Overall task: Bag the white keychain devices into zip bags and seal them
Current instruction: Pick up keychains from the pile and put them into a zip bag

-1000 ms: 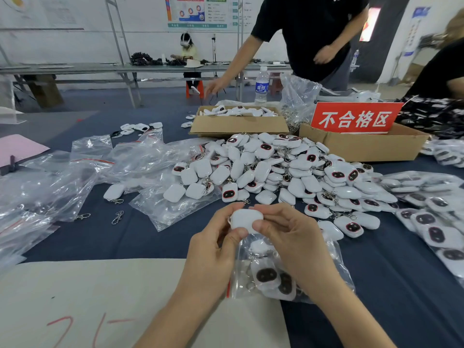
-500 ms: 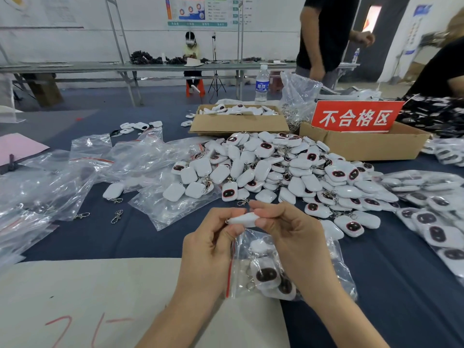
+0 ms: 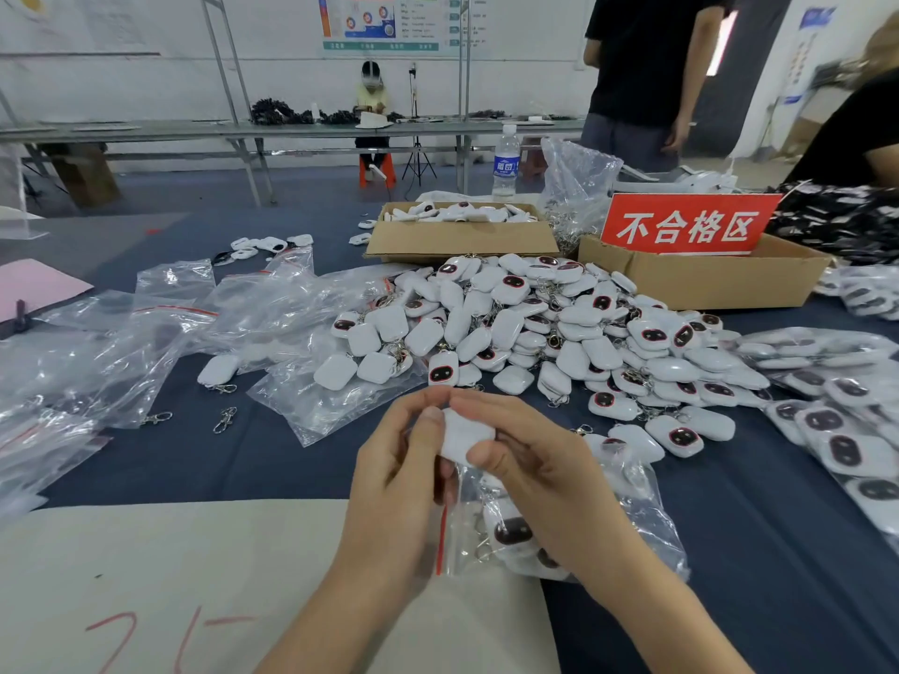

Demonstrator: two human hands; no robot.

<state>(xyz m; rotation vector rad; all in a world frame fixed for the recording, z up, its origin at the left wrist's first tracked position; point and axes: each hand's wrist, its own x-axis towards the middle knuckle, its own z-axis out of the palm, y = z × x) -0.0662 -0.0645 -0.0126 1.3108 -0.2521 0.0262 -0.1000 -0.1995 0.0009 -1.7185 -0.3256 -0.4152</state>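
White keychain device (image 3: 464,436) — pinched between left hand (image 3: 401,484) and right hand (image 3: 540,474), fingers and thumbs of both curled round it, directly above the mouth of the zip bag (image 3: 649,522). Held flat with its blank side up a second ago, then turned edge-on half a second ago. Now tipped downward and lower, closer to the red-striped opening. Judged as mid-insertion: not yet inside, bag not yet sealed. Bag lying partly on the blue tablecloth (image 3: 292,459) and partly on the pale sheet (image 3: 146,576), under the right wrist. Already loaded with several bagged devices (image 3: 511,531) showing dark faces and metal clips. Whether the left fingers also grip the bag's lip — not discernible.

Loose pile of devices (image 3: 559,333) beyond the hands unchanged, so much bagging judged still to come. Standing person in a black shirt (image 3: 647,65) at the far side, leaning onto the table a second ago, now upright and further right.

Writing:
- Red sign (image 3: 688,226) propped in the right-hand cardboard box (image 3: 705,284), white characters 不合格区, "non-conforming area".
- Water bottle (image 3: 506,163) with a blue label, print too small to read.
- Wall poster (image 3: 384,21) with charts, text illegible.
- Red hand-drawn strokes (image 3: 170,634) on the pale sheet, not decipherable.
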